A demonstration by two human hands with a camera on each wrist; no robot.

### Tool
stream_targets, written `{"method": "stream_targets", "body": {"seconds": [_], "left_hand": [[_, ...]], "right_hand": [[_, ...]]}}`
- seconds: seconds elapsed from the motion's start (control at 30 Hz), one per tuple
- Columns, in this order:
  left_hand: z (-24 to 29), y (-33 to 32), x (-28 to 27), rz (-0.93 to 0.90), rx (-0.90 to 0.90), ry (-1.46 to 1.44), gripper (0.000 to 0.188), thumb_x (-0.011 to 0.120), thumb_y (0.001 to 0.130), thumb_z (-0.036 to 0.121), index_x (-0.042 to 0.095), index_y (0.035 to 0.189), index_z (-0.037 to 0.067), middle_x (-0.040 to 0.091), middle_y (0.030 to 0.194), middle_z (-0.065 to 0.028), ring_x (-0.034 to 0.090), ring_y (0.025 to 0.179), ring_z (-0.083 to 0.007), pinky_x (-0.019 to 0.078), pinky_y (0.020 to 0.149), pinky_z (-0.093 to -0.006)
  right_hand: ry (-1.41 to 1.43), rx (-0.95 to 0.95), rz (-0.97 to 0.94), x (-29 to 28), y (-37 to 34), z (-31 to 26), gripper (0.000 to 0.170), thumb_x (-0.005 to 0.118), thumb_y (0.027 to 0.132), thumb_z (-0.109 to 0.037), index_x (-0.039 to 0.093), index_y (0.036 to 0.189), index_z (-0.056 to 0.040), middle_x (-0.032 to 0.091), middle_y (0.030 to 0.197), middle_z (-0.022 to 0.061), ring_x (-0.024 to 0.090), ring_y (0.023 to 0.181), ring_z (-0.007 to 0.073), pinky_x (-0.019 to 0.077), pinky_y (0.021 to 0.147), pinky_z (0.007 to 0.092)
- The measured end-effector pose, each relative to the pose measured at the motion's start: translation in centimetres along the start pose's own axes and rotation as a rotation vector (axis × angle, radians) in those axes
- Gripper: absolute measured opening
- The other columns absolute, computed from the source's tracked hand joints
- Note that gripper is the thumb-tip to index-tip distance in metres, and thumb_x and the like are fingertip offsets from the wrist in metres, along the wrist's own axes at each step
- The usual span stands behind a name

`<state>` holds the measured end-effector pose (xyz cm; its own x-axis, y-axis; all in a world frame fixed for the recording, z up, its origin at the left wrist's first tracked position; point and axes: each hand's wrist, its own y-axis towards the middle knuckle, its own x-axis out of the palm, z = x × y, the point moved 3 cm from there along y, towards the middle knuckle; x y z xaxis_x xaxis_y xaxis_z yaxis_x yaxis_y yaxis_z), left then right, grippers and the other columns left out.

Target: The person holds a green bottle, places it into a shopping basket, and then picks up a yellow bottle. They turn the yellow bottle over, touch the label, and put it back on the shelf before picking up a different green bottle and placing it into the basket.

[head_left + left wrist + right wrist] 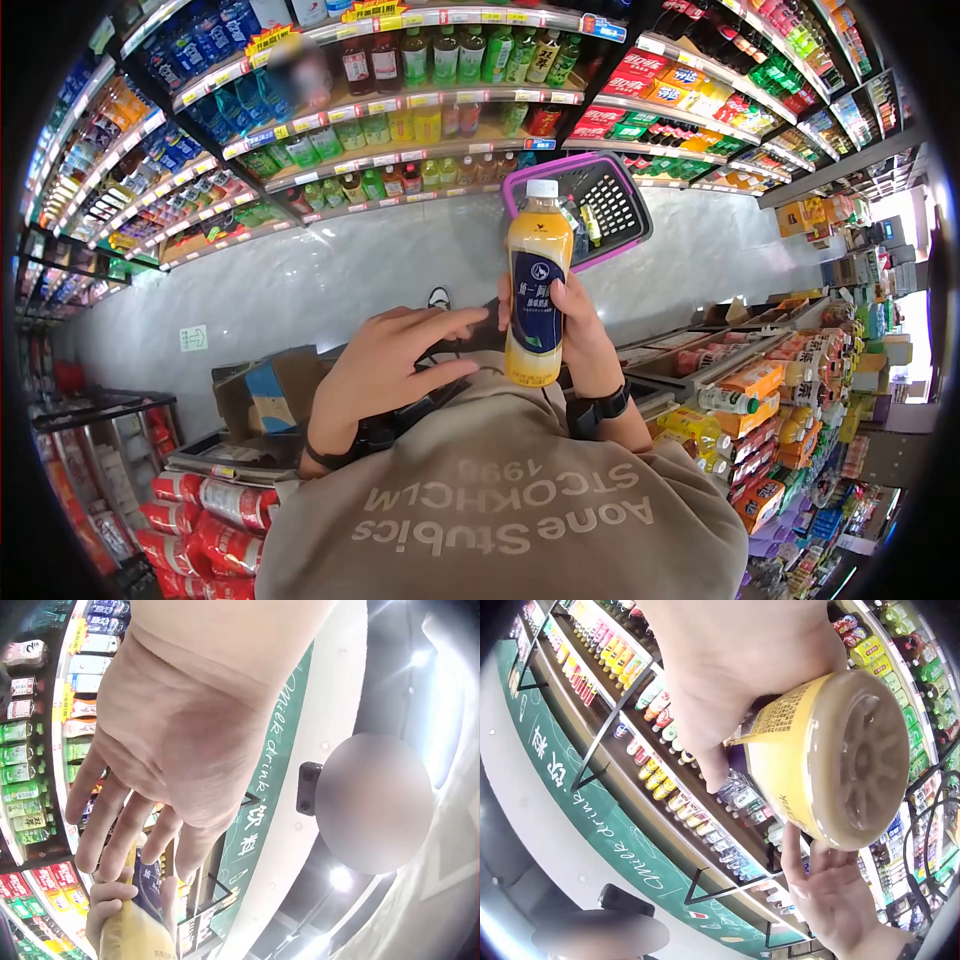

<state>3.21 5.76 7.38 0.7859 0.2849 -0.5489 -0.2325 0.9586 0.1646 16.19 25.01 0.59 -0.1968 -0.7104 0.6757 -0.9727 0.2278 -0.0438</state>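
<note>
1. A yellow bottle (529,365) with a dark blue label and a white cap (541,189) is held by the right hand (581,318), with fingers and thumb wrapped around its sides.
2. The left hand (395,350) is held wide open, with its fingers spread; nothing is gripped by it, and it is kept near the bottle, to its left.
3. Past the right hand, a dark basket (617,205) with a purple rim can be seen, and some things are held inside it.
4. To the left of the left hand, a cardboard box (295,378) is seen.
5. To the right of the right hand, lots of drinks are piled up.
6. Far in front of both hands, shelves (400,160) are filled with rows of bottles.
</note>
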Motion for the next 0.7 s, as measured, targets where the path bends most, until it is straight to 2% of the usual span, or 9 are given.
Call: {"method": "stream_targets", "body": {"seconds": [0.07, 0.17, 0.27, 0.33, 0.37, 0.43, 0.57, 0.7], "left_hand": [[-0.2, 0.0, 0.3, -0.017, 0.008, 0.007, 0.053, 0.081, 0.085, 0.017, 0.065, 0.135, 0.01, 0.075, 0.099, -0.01, 0.072, 0.091, -0.0272, 0.0554, 0.083, -0.037], [-1.3, 0.1, 1.2, -0.093, -0.045, -0.141, 0.051, 0.078, 0.09, 0.03, 0.064, 0.136, 0.016, 0.074, 0.093, -0.0069, 0.071, 0.082, -0.0275, 0.0549, 0.076, -0.0374], [-1.5, -0.3, 1.3, -0.13, 0.003, -0.141, 0.051, 0.078, 0.089, 0.029, 0.064, 0.137, 0.017, 0.072, 0.089, -0.0059, 0.07, 0.077, -0.0249, 0.054, 0.073, -0.0364], [-1.3, -0.3, 0.9, -0.118, 0.033, -0.128, 0.056, 0.081, 0.086, 0.021, 0.064, 0.139, 0.013, 0.072, 0.085, -0.0051, 0.069, 0.074, -0.0238, 0.0528, 0.07, -0.0345], [-1.1, -0.3, 0.5, -0.105, 0.046, -0.118, 0.059, 0.082, 0.084, 0.017, 0.064, 0.14, 0.012, 0.073, 0.084, -0.0048, 0.069, 0.072, -0.0233, 0.0522, 0.068, -0.0336], [-1.0, -0.8, -0.2, -0.125, 0.051, -0.098, 0.061, 0.082, 0.084, 0.019, 0.064, 0.141, 0.011, 0.07, 0.077, -0.0031, 0.066, 0.064, -0.021, 0.0497, 0.062, -0.0325], [-0.5, -0.4, 0.7, -0.132, 0.107, -0.052, 0.062, 0.082, 0.085, 0.024, 0.062, 0.142, 0.011, 0.066, 0.066, -0.0015, 0.06, 0.054, -0.0182, 0.0459, 0.053, -0.0323], [-0.4, 0.0, 1.7, -0.113, 0.116, 0.093, 0.061, 0.079, 0.088, 0.032, 0.062, 0.143, 0.012, 0.061, 0.062, -0.0012, 0.059, 0.055, -0.019, 0.0467, 0.056, -0.034]], "right_hand": [[0.005, 0.015, -0.012, 0.2, 0.1, 0.3, 0.064, 0.072, 0.095, -0.043, 0.046, 0.137, -0.0017, 0.065, 0.113, 0.0168, 0.07, 0.092, 0.0245, 0.0585, 0.078, 0.0363], [0.018, 0.02, -0.022, 1.0, 0.2, 0.3, 0.064, 0.072, 0.095, -0.043, 0.046, 0.137, -0.0007, 0.065, 0.114, 0.0167, 0.07, 0.094, 0.0242, 0.0587, 0.08, 0.0365], [-0.026, 0.044, 0.037, 1.3, 0.0, 0.7, 0.067, 0.073, 0.093, -0.047, 0.05, 0.135, 0.0004, 0.065, 0.113, 0.0175, 0.07, 0.093, 0.0242, 0.0589, 0.079, 0.0366], [-0.06, 0.08, 0.067, 1.2, 0.0, 0.9, 0.069, 0.073, 0.092, -0.05, 0.052, 0.134, 0.0008, 0.066, 0.114, 0.0181, 0.07, 0.092, 0.024, 0.0589, 0.078, 0.0358], [-0.019, 0.083, 0.036, 1.2, 0.1, 0.9, 0.067, 0.071, 0.095, -0.047, 0.049, 0.136, 0.0008, 0.065, 0.115, 0.018, 0.069, 0.095, 0.0247, 0.0588, 0.08, 0.0362], [0.064, 0.091, -0.03, 1.0, 0.1, 1.1, 0.062, 0.067, 0.1, -0.04, 0.044, 0.14, 0.001, 0.065, 0.118, 0.0179, 0.069, 0.099, 0.026, 0.0586, 0.083, 0.0371], [0.121, 0.076, -0.039, 0.6, -0.3, 2.1, 0.062, 0.065, 0.101, -0.041, 0.044, 0.141, 0.0014, 0.065, 0.118, 0.0185, 0.068, 0.103, 0.0265, 0.0584, 0.087, 0.0379], [0.112, 0.096, -0.013, 0.5, -0.1, 2.7, 0.062, 0.065, 0.101, -0.042, 0.045, 0.141, 0.0009, 0.065, 0.119, 0.0187, 0.068, 0.104, 0.0263, 0.0591, 0.087, 0.0389]]}}
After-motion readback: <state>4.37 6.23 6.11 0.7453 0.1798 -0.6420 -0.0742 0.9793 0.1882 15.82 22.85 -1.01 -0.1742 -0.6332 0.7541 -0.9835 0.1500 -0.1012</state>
